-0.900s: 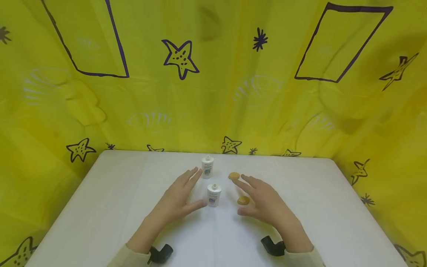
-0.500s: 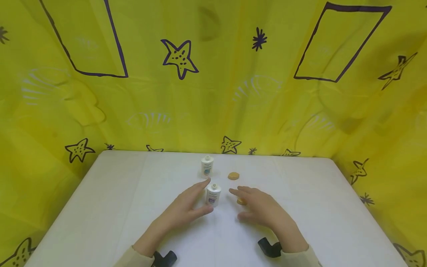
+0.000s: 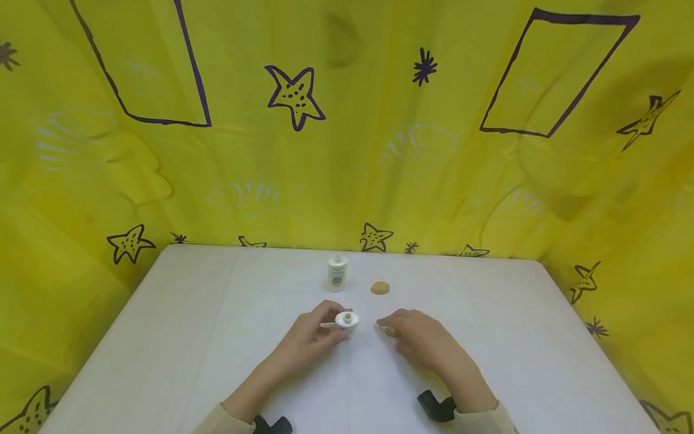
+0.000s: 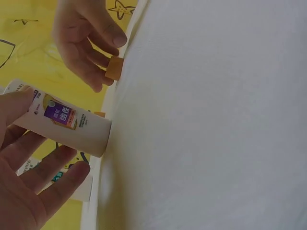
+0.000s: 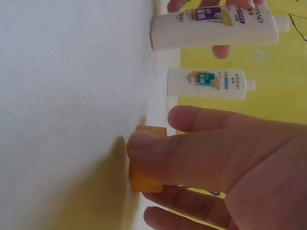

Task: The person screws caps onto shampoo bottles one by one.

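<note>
My left hand (image 3: 300, 343) grips a white shampoo bottle (image 3: 347, 320) with a purple label between thumb and fingers. That bottle has an uncapped neck, and its base is at or just above the tabletop; I cannot tell which. To the right, my right hand (image 3: 428, 342) pinches an orange bottle cap (image 5: 146, 181) at the table surface, the thumb over its near side. In the head view the fingers mostly cover this cap. Behind the gripped bottle stands a second white shampoo bottle (image 3: 337, 275), with a teal label (image 5: 206, 79) and no cap on.
A second orange cap (image 3: 380, 288) lies on the white tabletop (image 3: 179, 337), right of the far bottle. A yellow curtain (image 3: 347, 150) with drawn stars hangs around the back and sides. Black wrist mounts (image 3: 436, 407) sit below the hands.
My left hand has come away from the far bottle to the near one and taken hold of it. My right hand has moved down from the far cap and closed on the near cap.
</note>
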### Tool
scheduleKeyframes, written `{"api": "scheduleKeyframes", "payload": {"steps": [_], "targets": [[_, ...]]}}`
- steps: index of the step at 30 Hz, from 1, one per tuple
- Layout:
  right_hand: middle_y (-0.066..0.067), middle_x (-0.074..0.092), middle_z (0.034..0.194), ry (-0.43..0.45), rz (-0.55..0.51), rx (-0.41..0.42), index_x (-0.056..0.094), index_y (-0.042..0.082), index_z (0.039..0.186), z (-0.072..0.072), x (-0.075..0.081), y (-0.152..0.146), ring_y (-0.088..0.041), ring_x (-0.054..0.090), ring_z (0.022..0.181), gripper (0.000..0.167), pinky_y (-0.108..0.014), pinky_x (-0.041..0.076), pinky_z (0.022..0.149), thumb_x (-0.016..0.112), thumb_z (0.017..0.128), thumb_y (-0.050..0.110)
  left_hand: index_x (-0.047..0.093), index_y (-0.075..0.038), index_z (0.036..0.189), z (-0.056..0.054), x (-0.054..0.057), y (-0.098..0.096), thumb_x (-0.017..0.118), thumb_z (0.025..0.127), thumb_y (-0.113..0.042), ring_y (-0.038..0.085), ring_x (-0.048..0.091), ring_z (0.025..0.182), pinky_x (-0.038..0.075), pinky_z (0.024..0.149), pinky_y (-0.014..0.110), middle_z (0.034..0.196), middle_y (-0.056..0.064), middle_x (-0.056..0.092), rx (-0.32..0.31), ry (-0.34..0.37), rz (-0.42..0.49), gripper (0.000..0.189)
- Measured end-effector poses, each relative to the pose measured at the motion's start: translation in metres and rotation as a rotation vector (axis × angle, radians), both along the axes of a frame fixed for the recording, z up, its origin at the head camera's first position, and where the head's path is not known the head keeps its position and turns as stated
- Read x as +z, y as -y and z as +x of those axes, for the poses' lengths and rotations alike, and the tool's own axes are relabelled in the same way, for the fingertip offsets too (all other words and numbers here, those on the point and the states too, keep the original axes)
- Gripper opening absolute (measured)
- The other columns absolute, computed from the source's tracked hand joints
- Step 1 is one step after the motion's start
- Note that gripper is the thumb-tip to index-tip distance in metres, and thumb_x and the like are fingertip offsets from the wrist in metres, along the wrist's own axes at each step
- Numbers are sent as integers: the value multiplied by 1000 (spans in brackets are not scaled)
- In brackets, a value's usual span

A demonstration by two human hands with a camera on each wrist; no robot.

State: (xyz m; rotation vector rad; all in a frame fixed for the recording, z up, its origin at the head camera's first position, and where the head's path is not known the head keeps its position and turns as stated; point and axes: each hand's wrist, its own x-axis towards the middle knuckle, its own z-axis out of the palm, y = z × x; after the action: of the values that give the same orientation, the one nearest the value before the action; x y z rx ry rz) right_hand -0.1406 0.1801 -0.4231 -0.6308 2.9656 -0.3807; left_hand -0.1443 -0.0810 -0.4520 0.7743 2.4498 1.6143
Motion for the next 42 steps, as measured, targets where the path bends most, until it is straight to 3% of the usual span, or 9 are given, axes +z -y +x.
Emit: {"api": "scheduleKeyframes", "payload": {"steps": [5,13,24,32,42], "targets": [[13,64,87,-58,21,2,74,25,112,1,-2,1,-8,58,79,33,-32,53,75,79,83,10,54,-22,120,2,0,-1,66,97,-27,15,66,112,55,93,31,120,-2,71,17,-36,-1,26],[13,69,90,-126,5,-5,76,26,104,-1,0,0,-7,61,79,21,-31,54,74,78,86,16,54,-20,124,2,7,0,60,101,-29,15,65,112,55,92,29,122,-1,69,23,2,-31,26],[16,69,104,-303,-269,146,72,24,112,1,16,-1,-2,63,85,36,-26,56,75,83,81,9,55,-19,126,2,13,-1,58,102,-30,14,64,111,54,94,33,119,-4,68,31,-27,-14,26],[11,68,112,-321,-560,235,69,17,118,9,29,7,-4,65,90,38,-24,57,73,78,83,3,56,-16,125,6,16,-4,56,102,-33,13,64,105,55,90,31,114,-5,68,-17,-62,-21,28],[9,69,110,-321,-609,287,66,14,117,16,39,12,-6,66,91,37,-26,58,74,78,83,3,57,-20,124,11,18,-7,57,101,-34,8,62,98,55,84,28,109,-11,66,-48,-110,-56,27]]}}
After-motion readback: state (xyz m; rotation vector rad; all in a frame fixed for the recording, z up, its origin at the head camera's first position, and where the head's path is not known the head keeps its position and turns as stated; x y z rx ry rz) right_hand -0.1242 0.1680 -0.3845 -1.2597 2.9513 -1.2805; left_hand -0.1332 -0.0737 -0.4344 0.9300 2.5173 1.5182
